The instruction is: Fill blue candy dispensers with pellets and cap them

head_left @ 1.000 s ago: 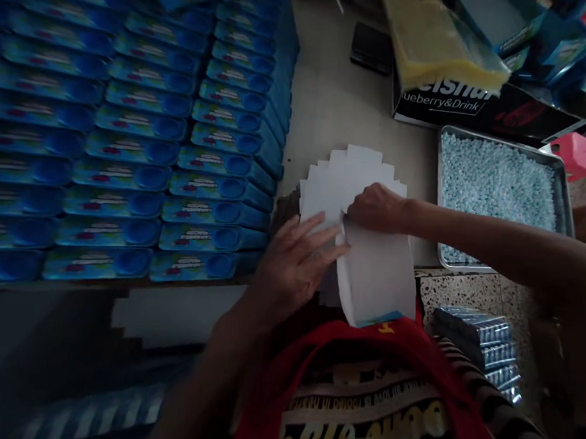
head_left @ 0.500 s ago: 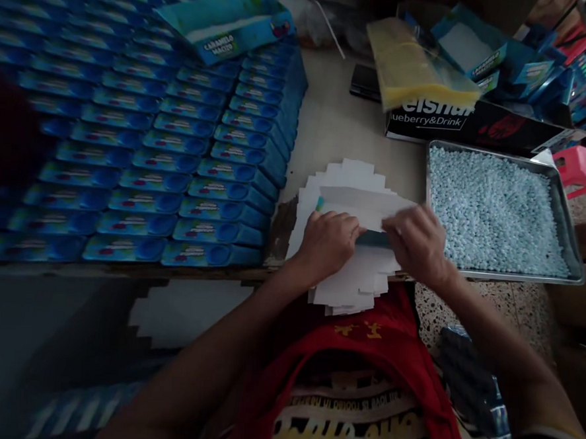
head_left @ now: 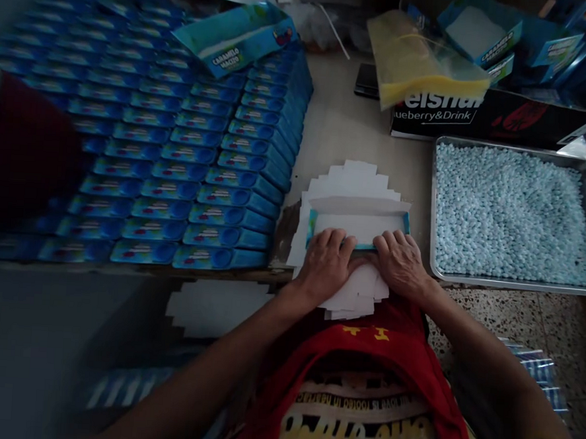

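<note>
A partly folded cardboard box, white inside with blue ends, lies on a stack of flat white box blanks. My left hand grips its near wall at the left, fingers over the edge and thumb towards the middle. At the right part of the same wall, my right hand has its fingers curled over the edge. The far wall of the box stands up, and both short ends are raised. My palms hide part of the near side.
Rows of blue boxes fill the table's left. A metal tray of small pale-blue pellets stands at the right. Behind it are a black carton and a yellowish plastic bag. An open blue display box rests on the rows.
The blank's sides and ends have been folded up into a box shape. My right hand has moved from the raised flap down to the near wall, and my left hand has shifted slightly lower.
</note>
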Tool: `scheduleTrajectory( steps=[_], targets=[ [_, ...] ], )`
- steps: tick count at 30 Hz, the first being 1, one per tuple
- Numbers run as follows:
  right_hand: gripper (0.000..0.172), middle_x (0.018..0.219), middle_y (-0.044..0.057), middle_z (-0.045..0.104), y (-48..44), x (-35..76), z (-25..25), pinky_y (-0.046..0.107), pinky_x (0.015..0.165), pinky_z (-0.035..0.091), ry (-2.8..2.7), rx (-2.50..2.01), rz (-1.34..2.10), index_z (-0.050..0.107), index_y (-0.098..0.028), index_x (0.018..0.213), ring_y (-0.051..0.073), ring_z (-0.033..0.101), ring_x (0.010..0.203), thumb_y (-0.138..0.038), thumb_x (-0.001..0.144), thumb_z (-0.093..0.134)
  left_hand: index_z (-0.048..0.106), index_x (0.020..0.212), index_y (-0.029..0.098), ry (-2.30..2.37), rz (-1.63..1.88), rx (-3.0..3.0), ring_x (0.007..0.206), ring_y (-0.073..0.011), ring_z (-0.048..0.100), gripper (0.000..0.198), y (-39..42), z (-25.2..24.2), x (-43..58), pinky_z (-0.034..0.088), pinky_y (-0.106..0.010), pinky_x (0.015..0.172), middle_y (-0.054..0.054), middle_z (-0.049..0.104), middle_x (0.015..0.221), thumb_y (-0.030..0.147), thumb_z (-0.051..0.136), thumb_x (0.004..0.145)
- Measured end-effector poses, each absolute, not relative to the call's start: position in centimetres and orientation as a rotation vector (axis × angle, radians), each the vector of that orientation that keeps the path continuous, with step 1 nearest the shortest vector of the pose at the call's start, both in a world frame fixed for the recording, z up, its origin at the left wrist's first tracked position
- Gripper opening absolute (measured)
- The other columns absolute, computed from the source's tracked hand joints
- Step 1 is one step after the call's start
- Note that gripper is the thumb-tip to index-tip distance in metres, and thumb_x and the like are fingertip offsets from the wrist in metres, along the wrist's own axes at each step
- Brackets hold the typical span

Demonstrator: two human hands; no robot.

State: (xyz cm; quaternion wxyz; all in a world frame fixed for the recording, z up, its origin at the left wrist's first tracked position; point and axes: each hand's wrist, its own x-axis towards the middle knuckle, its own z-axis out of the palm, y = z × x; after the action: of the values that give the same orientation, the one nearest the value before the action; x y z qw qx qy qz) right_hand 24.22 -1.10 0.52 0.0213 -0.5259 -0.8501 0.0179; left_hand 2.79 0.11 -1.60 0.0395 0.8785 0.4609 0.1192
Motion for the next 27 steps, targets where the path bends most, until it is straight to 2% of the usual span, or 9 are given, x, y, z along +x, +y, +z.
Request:
scheduleTrajectory(
  steps=[2, 6, 9, 13, 17, 20, 22, 25, 27],
  targets=[
    [0.027, 0.107, 0.014, 0.067, -0.9, 23.9, 0.8, 0.041, 0.084, 0.037, -2.636, -1.664, 0.046, 0.065, -0.018, 0.108, 0.03, 0.054, 0.099, -0.04, 0.11, 0.049, 0.068, 0.111, 0.017, 1.468, 0.331, 2.707, 0.11, -0.0376, 0.057, 0.032, 0.4, -1.7, 3.1, 0.044, -0.05, 0.095, -0.019, 0.067, 0.112, 0.046, 0.057, 0.104],
    [0.03, 0.108, 0.015, 0.069, -0.2, 23.1, 0.8, 0.04, 0.085, 0.04, -2.651, -1.771, 0.118, 0.064, -0.017, 0.111, 0.03, 0.058, 0.101, -0.043, 0.11, 0.049, 0.066, 0.1, 0.019, 1.475, 0.211, 2.709, 0.099, -0.0358, 0.059, 0.028, 1.4, -1.5, 3.3, 0.044, -0.047, 0.084, -0.017, 0.067, 0.1, 0.04, 0.05, 0.107],
    [0.034, 0.11, 0.016, 0.071, 0.4, 22.3, 1.0, 0.038, 0.085, 0.043, -2.652, -1.885, 0.219, 0.065, -0.015, 0.112, 0.029, 0.062, 0.102, -0.044, 0.112, 0.046, 0.065, 0.094, 0.019, 1.387, 0.207, 2.663, 0.101, -0.0355, 0.061, 0.021, 2.4, -1.4, 2.9, 0.046, -0.045, 0.083, -0.016, 0.067, 0.099, 0.035, 0.056, 0.105],
    [0.034, 0.113, 0.017, 0.075, 0.6, 22.5, 3.5, 0.037, 0.083, 0.048, -2.613, -1.954, 0.463, 0.066, -0.014, 0.12, 0.028, 0.068, 0.103, -0.042, 0.111, 0.05, 0.065, 0.088, 0.02, 1.086, 0.274, 2.612, 0.098, -0.0296, 0.064, 0.011, 4.7, -0.7, 1.7, 0.049, -0.039, 0.084, -0.011, 0.068, 0.094, 0.021, 0.062, 0.098],
    [0.033, 0.137, 0.01, 0.071, 0.7, 25.8, 9.6, 0.035, 0.096, 0.054, -2.601, -1.292, 1.043, 0.062, -0.023, 0.14, 0.022, 0.068, 0.116, -0.032, 0.109, 0.055, 0.071, 0.091, 0.024, 0.564, 0.252, 2.498, 0.092, -0.0242, 0.067, 0.026, 7.9, 1.6, -0.3, 0.051, -0.037, 0.09, -0.007, 0.072, 0.091, 0.011, 0.049, 0.095],
    [0.035, 0.153, 0.004, 0.061, 1.7, 28.1, 12.5, 0.046, 0.114, 0.046, -2.653, -1.132, 0.811, 0.068, -0.033, 0.136, 0.025, 0.055, 0.14, -0.019, 0.106, 0.054, 0.071, 0.076, 0.028, 0.45, 0.132, 2.4, 0.091, -0.0249, 0.069, 0.026, 10.5, 3.7, -1.3, 0.051, -0.043, 0.102, -0.008, 0.073, 0.084, 0.018, 0.054, 0.093],
    [0.029, 0.145, 0.003, 0.066, 2.7, 28.4, 12.0, 0.056, 0.118, 0.04, -2.735, -1.219, 0.558, 0.075, -0.033, 0.122, 0.03, 0.05, 0.145, -0.016, 0.101, 0.062, 0.067, 0.066, 0.029, 0.445, 0.063, 2.342, 0.102, -0.0281, 0.07, 0.025, 12.2, 4.7, -1.2, 0.052, -0.045, 0.106, -0.011, 0.075, 0.085, 0.027, 0.062, 0.091],
    [0.017, 0.118, 0.002, 0.074, 3.9, 27.5, 8.5, 0.056, 0.118, 0.039, -2.849, -1.065, 0.317, 0.075, -0.029, 0.102, 0.027, 0.057, 0.129, -0.017, 0.103, 0.062, 0.067, 0.065, 0.029, 0.392, 0.089, 2.328, 0.123, -0.0294, 0.068, 0.027, 14.7, 5.7, -0.4, 0.052, -0.046, 0.112, -0.013, 0.079, 0.1, 0.034, 0.067, 0.091],
    [0.023, 0.102, 0.002, 0.073, 4.0, 26.6, 5.7, 0.049, 0.117, 0.041, -2.853, -0.934, 0.123, 0.072, -0.025, 0.099, 0.023, 0.061, 0.108, -0.018, 0.108, 0.052, 0.071, 0.072, 0.026, 0.389, 0.172, 2.426, 0.135, -0.028, 0.063, 0.023, 15.6, 6.3, -0.2, 0.047, -0.047, 0.12, -0.012, 0.078, 0.119, 0.031, 0.065, 0.093]
  ],
)
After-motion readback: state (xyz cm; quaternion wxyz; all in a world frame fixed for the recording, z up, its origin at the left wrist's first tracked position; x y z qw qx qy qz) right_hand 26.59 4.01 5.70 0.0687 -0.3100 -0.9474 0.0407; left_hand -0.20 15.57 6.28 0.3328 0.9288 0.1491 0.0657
